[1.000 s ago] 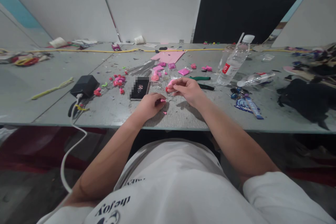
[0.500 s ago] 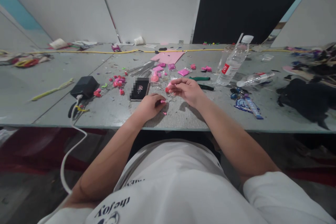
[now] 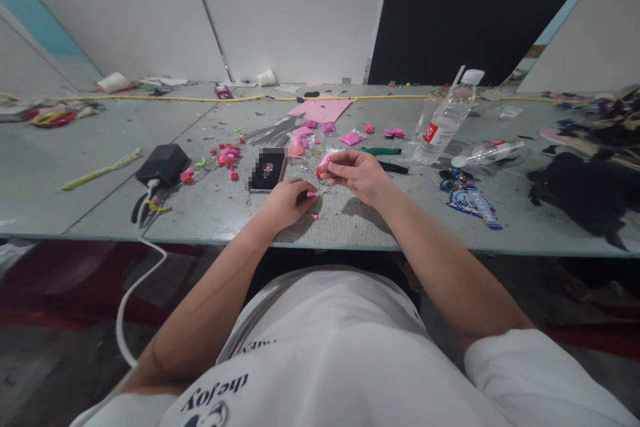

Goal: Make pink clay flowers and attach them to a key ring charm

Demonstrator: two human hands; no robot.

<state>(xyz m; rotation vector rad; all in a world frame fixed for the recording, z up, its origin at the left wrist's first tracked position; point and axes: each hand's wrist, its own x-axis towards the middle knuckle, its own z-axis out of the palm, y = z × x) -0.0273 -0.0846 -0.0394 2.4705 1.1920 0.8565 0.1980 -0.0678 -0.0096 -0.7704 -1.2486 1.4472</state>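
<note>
My left hand (image 3: 286,203) rests on the table with its fingers curled, and a small pink piece (image 3: 311,194) shows at its fingertips. Thumb and fingers of my right hand (image 3: 363,177) are pinched together on a small red-and-pink piece (image 3: 321,169), partly hidden by the fingers. Thin wire-like strands lie just under it. A tiny pink bit (image 3: 315,217) lies on the table in front of my left hand. Beyond the hands are a pink lump (image 3: 297,147) and a pink packet (image 3: 351,138). A phone (image 3: 269,170) lies behind my left hand.
Green-handled pliers (image 3: 383,151) lie behind my right hand. Farther right are an upright water bottle (image 3: 445,123), a fallen bottle (image 3: 490,152) and dark cloth (image 3: 580,193). Red-pink flower-like pieces (image 3: 229,155) and a black charger (image 3: 163,163) with a white cable are on the left.
Both hands stay nearly in place. The right fingers have shifted slightly around the red-and-pink piece, and the whole view has moved a little.
</note>
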